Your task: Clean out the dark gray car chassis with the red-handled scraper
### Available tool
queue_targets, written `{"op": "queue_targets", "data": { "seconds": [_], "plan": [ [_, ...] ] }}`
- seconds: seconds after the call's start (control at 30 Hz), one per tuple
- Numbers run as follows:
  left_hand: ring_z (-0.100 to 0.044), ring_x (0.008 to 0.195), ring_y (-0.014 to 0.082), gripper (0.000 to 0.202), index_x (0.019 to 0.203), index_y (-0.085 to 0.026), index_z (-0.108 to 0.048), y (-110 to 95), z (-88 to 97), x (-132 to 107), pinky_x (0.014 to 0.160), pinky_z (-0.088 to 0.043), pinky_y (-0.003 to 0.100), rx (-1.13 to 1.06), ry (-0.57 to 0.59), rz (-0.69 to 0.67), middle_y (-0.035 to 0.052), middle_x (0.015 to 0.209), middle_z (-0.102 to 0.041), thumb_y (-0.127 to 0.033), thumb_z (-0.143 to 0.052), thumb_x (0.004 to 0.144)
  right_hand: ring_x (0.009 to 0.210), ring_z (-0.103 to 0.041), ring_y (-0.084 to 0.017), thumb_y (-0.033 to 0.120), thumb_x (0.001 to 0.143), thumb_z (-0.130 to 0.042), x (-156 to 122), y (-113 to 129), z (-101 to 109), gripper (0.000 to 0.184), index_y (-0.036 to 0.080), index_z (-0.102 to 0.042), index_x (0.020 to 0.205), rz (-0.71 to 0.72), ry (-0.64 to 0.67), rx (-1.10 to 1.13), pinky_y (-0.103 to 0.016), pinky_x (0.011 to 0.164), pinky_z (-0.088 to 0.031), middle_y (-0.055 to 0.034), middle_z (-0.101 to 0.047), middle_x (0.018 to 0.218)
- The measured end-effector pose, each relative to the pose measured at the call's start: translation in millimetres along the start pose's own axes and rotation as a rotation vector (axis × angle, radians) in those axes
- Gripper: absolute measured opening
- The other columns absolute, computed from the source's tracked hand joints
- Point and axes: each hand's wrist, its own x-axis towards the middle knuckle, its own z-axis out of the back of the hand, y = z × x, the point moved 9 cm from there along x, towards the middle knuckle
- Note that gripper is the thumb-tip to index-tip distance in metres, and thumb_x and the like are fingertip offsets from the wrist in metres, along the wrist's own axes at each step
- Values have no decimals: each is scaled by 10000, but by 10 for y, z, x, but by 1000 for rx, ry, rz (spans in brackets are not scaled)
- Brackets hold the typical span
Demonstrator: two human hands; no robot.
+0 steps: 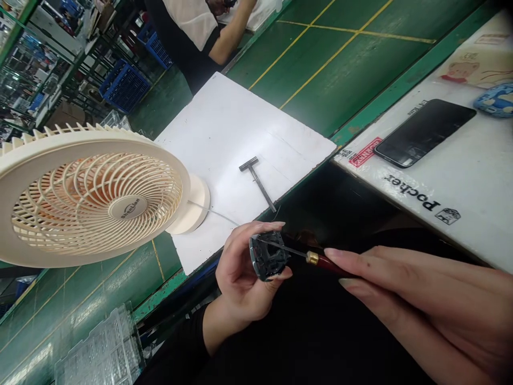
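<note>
My left hand [244, 272] is closed around a small dark plastic part [266, 259] with a hollow, uneven inside and a shiny curved edge. In my right hand [404, 283], pinched between thumb and fingers, is an awl [312, 258] with a dark red handle, a brass collar and a thin metal shaft. The shaft reaches across the hollow side of the part; whether its tip touches is hard to make out. Beyond my left hand, a T-shaped dark metal tool [259, 182] lies on a white board [240, 123].
A cream fan [128, 206] stands on the board at left. To the right, a black phone [427, 131] lies on a printed white box [417, 187] beside a blue patterned object [497, 100]. Clear plastic trays [100, 353] are at lower left. Another person [200, 37] sits across.
</note>
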Motion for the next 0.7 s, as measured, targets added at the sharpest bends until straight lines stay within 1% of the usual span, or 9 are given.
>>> {"op": "queue_targets", "data": {
  "seconds": [0.1,0.17,0.23,0.33,0.4,0.47,0.53,0.63,0.7],
  "plan": [
    [-840,1217,342,596,1537,-226,-730,2,-6,3,1081,-692,560,-1,-2,19,132,1338,-840,-408,-950,1014,1224,-876,-276,68,1097,-740,-84,35,-44,564,256,-744,1630,47,27,27,-365,984,-795,-59,-879,1384],
    [-843,1215,346,597,1532,-203,-732,-8,-3,5,1082,-693,557,-10,-3,13,141,1335,-840,-390,-955,1010,1248,-869,-270,16,1086,-720,-110,59,-32,577,231,-750,1620,60,-3,22,-354,1016,-785,-59,-883,1375],
    [-844,1214,349,604,1536,-194,-731,-20,-1,8,1078,-696,556,-14,0,4,147,1335,-837,-380,-959,1008,1181,-884,-246,39,1095,-724,-81,52,-32,548,230,-760,1608,28,-4,30,-314,974,-783,-53,-886,1359],
    [-843,1209,347,601,1534,-200,-737,-33,0,13,1075,-698,556,-2,9,3,144,1328,-836,-387,-961,1008,1052,-901,-231,134,1114,-750,15,15,-35,500,291,-774,1588,-32,25,55,-295,869,-785,-27,-894,1327],
    [-843,1204,347,600,1530,-199,-742,-48,2,16,1068,-699,552,0,9,-1,144,1322,-835,-385,-964,1005,1010,-902,-225,170,1117,-762,55,-11,-26,476,319,-785,1569,-56,31,69,-279,809,-780,-13,-899,1303],
    [-843,1196,348,598,1524,-197,-747,-60,6,18,1055,-700,552,1,4,-3,145,1320,-837,-381,-970,1000,997,-901,-218,183,1117,-772,55,-26,-22,465,317,-791,1561,-60,31,69,-264,784,-774,-15,-900,1292],
    [-842,1194,345,594,1522,-208,-751,-62,5,19,1054,-700,556,12,3,2,140,1325,-844,-383,-971,999,1035,-899,-221,165,1120,-761,18,-4,-41,492,300,-771,1593,-30,39,62,-268,818,-779,-26,-895,1306],
    [-840,1202,342,592,1528,-212,-751,-62,4,18,1067,-698,559,25,4,-1,132,1334,-853,-377,-968,1002,1149,-886,-245,63,1106,-731,-63,44,-58,583,271,-729,1650,14,18,52,-314,926,-786,-43,-892,1313],
    [-841,1207,345,598,1532,-196,-747,-67,8,17,1067,-697,552,29,6,-13,137,1338,-852,-356,-968,1000,1187,-876,-250,15,1087,-735,-92,66,-63,614,256,-726,1652,19,-2,38,-335,965,-783,-45,-894,1295]
  ]
}}
